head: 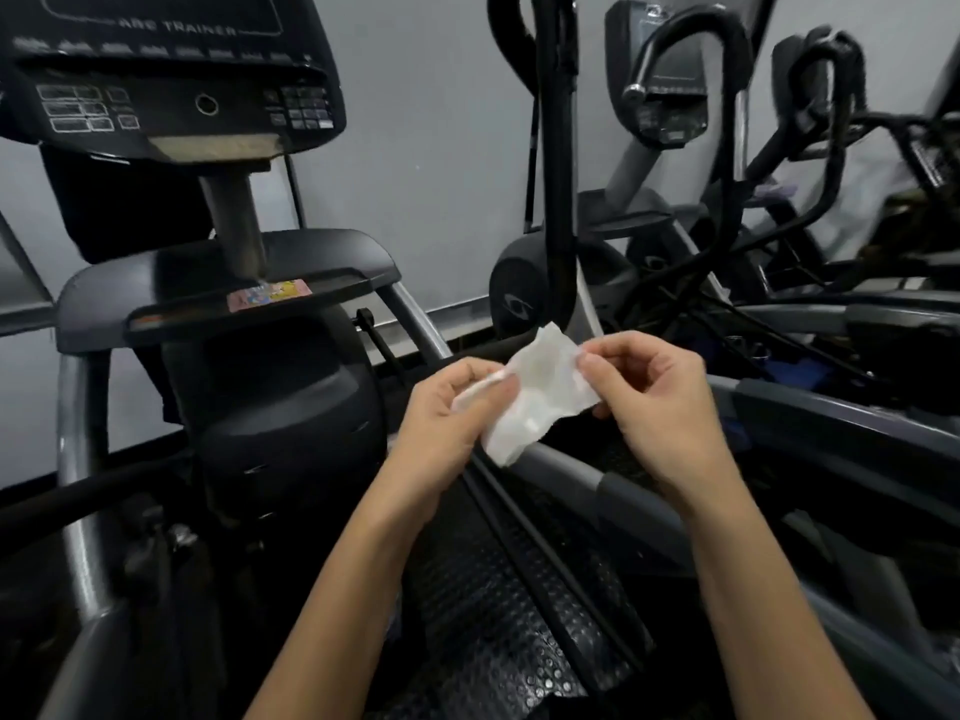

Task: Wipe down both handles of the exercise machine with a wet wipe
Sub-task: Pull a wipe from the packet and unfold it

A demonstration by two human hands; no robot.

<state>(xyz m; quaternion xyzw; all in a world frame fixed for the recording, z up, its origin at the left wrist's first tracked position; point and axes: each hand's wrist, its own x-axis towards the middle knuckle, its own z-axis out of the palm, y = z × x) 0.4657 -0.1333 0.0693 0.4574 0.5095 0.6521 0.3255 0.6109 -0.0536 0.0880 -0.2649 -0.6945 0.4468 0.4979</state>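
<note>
Far left: grey metal frame tube (83, 439) rising along the edge of the exercise machine (280, 407), dark plastic housing beside it. Above, console (171, 80) marked "ARC TRAINER", button clusters on both sides of its face, set on a grey post (236, 220) that meets a black tray (223, 283); a colourful sticker (270, 294) lies on the tray's front lip. Centre, low: studded black foot platform (498, 589) under both forearms. Left hand (447, 423) is curled, thumb and fingertips pinching the left edge of the wet wipe (535, 397). Wipe is white, crumpled, partly unfolded, held in the air between the two hands above the platform and touching no part of the machine. Right hand (660, 407) is also curled, thumb and forefinger pinching the wipe's upper right edge, remaining fingers folded toward the palm. Behind the hands, a tall black upright handle (558, 163) rises from a round black hub (519, 298), well apart from the wipe. Right of that: a second machine with its own console (670, 96) and a looped black handle (727, 54), more black bars and frames beyond, blurred. Grey wall (441, 148) behind all.
</note>
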